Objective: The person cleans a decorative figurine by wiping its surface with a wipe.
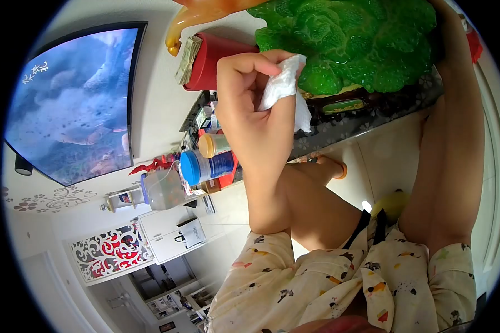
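Note:
My left hand (250,119) is raised near the middle of the view, its fingers curled round a crumpled white tissue (283,86). Part of the tissue hangs down beyond the hand. Just right of it stands a large glossy green leafy ornament (366,39), shaped like a cabbage, on a dark patterned surface (344,127). My right arm stretches up along the right side past the ornament; the right hand itself is out of sight.
A red container (208,64) with banknotes (189,61) is left of my left hand. Below are a blue-lidded tub (208,167), a yellow-lidded jar (208,145) and a clear plastic container (164,188). A television (78,105) hangs at left. A foot (330,166) in a sandal shows below.

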The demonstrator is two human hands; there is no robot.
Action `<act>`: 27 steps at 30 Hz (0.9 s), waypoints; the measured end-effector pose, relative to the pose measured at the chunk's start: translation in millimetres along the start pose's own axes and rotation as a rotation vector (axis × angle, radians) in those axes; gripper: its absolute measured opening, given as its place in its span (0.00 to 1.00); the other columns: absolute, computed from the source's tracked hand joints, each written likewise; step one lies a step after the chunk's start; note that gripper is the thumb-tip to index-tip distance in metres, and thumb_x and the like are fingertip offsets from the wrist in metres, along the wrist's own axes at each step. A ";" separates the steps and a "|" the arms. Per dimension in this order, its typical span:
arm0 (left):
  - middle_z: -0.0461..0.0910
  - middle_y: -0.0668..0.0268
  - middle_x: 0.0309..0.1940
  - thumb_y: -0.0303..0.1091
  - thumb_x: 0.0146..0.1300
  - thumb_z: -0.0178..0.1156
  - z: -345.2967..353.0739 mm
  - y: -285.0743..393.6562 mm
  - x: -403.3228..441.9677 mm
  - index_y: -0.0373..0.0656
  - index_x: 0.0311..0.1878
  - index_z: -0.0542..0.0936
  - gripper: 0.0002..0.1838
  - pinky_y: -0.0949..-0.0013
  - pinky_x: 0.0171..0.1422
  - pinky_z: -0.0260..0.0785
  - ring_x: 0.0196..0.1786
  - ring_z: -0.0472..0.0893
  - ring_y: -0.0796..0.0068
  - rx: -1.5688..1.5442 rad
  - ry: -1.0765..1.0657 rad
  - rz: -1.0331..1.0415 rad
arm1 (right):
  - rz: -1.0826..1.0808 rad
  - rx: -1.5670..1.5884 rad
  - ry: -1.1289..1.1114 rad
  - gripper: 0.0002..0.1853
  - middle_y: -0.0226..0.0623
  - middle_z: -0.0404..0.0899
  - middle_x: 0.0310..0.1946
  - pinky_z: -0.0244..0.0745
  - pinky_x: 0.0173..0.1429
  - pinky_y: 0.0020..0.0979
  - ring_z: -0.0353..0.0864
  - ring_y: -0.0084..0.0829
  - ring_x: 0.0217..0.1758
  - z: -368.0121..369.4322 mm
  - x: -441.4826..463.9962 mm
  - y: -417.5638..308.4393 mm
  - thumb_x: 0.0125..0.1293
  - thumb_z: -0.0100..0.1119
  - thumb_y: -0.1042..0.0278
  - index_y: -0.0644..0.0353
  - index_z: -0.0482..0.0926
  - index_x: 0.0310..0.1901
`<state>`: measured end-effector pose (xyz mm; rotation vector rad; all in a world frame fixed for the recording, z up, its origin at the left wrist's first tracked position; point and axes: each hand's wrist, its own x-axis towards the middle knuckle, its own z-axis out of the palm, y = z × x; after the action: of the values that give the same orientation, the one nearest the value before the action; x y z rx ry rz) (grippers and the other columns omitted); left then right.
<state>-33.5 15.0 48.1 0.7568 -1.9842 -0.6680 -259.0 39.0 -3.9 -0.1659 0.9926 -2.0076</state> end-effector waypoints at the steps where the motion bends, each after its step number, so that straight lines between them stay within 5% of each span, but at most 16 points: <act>1: 0.85 0.53 0.42 0.12 0.60 0.67 0.4 0.1 -0.6 0.38 0.43 0.70 0.17 0.74 0.50 0.76 0.45 0.84 0.73 0.022 -0.010 0.004 | 0.041 0.002 0.034 0.18 0.38 0.87 0.34 0.85 0.46 0.35 0.88 0.34 0.38 1.6 2.9 -2.6 0.62 0.59 0.54 0.62 0.84 0.43; 6: 0.86 0.59 0.41 0.13 0.57 0.64 3.7 -8.9 -5.2 0.40 0.42 0.72 0.15 0.73 0.46 0.76 0.40 0.85 0.70 0.178 -0.123 0.120 | 0.151 0.026 0.072 0.19 0.37 0.87 0.34 0.84 0.46 0.34 0.87 0.34 0.37 0.4 5.8 -6.5 0.61 0.60 0.54 0.62 0.84 0.43; 7: 0.84 0.58 0.41 0.13 0.49 0.63 1.6 -7.8 -3.5 0.40 0.41 0.74 0.17 0.66 0.45 0.75 0.39 0.83 0.57 0.362 -0.199 0.219 | 0.193 0.004 0.112 0.19 0.37 0.87 0.34 0.84 0.45 0.33 0.87 0.33 0.36 7.9 5.1 -15.8 0.61 0.61 0.54 0.62 0.84 0.43; 12: 0.79 0.57 0.35 0.11 0.45 0.57 10.1 -3.6 -3.2 0.39 0.41 0.74 0.18 0.57 0.43 0.72 0.37 0.79 0.50 0.550 -0.207 0.381 | -0.026 -0.032 -0.025 0.18 0.36 0.86 0.33 0.83 0.44 0.32 0.87 0.33 0.35 -6.1 -0.6 0.7 0.59 0.61 0.54 0.61 0.84 0.41; 18: 0.83 0.54 0.40 0.07 0.45 0.50 13.8 23.2 -12.6 0.39 0.42 0.71 0.21 0.66 0.49 0.75 0.40 0.82 0.49 0.745 -0.215 0.172 | 0.097 -0.001 -0.036 0.19 0.37 0.86 0.34 0.84 0.45 0.32 0.87 0.33 0.36 -18.2 16.0 0.8 0.58 0.62 0.54 0.61 0.84 0.43; 21: 0.75 0.52 0.31 0.09 0.43 0.52 6.2 21.3 -16.5 0.38 0.41 0.72 0.20 0.52 0.40 0.71 0.36 0.77 0.44 0.640 -0.189 0.143 | 0.029 -0.033 -0.029 0.20 0.38 0.87 0.35 0.84 0.45 0.34 0.87 0.34 0.37 -3.3 -5.2 -5.5 0.58 0.61 0.54 0.61 0.84 0.44; 25: 0.81 0.53 0.38 0.07 0.49 0.53 0.1 15.4 -13.2 0.39 0.43 0.71 0.19 0.64 0.47 0.76 0.39 0.82 0.51 0.401 -0.115 0.041 | -0.032 -0.004 0.006 0.20 0.39 0.87 0.36 0.85 0.46 0.34 0.88 0.34 0.38 6.5 -12.3 -1.3 0.58 0.61 0.54 0.61 0.84 0.45; 27: 0.82 0.55 0.43 0.10 0.58 0.56 -0.5 9.1 -9.9 0.39 0.43 0.70 0.15 0.71 0.49 0.75 0.42 0.83 0.63 0.323 -0.098 0.096 | -0.052 -0.008 0.004 0.21 0.39 0.87 0.37 0.85 0.46 0.35 0.88 0.35 0.38 7.8 -12.4 0.6 0.59 0.60 0.54 0.61 0.84 0.46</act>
<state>-31.1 28.1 49.4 0.8243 -2.2339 -0.3361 -247.4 43.5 3.9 -0.1938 1.0079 -2.0522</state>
